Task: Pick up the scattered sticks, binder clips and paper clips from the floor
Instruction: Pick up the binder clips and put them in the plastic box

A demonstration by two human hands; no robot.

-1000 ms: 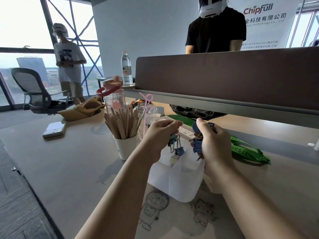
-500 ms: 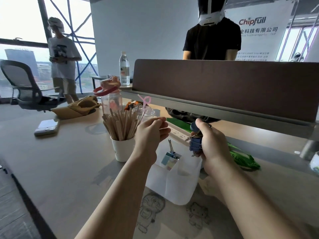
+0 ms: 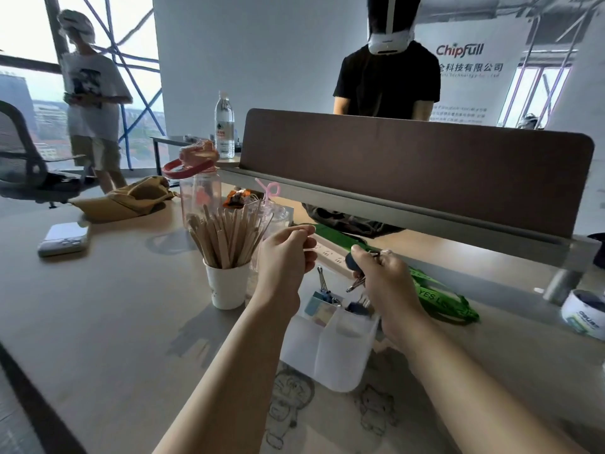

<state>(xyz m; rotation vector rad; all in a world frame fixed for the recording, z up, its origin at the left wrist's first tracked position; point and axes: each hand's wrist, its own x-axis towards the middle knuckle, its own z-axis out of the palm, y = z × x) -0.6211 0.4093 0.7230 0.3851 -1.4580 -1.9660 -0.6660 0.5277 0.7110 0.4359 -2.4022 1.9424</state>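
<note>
A white paper cup packed with wooden sticks stands on the desk. To its right sits a white two-pocket holder; a pale blue binder clip with upright wire handles lies in its left pocket and dark blue clips show in the right one. My right hand hovers over the right pocket and grips a bunch of blue binder clips. My left hand hangs above the left pocket, fingers curled, nothing visible in it.
A pink-lidded water bottle, a clear cup with a pink straw, a white power strip and a green lanyard crowd the desk behind the holder. A brown divider panel rises beyond. A tape roll sits far right.
The binder clip that my left hand held a second ago now rests in the holder's left pocket. My left hand has lifted away from it. My right hand still grips its clips.
</note>
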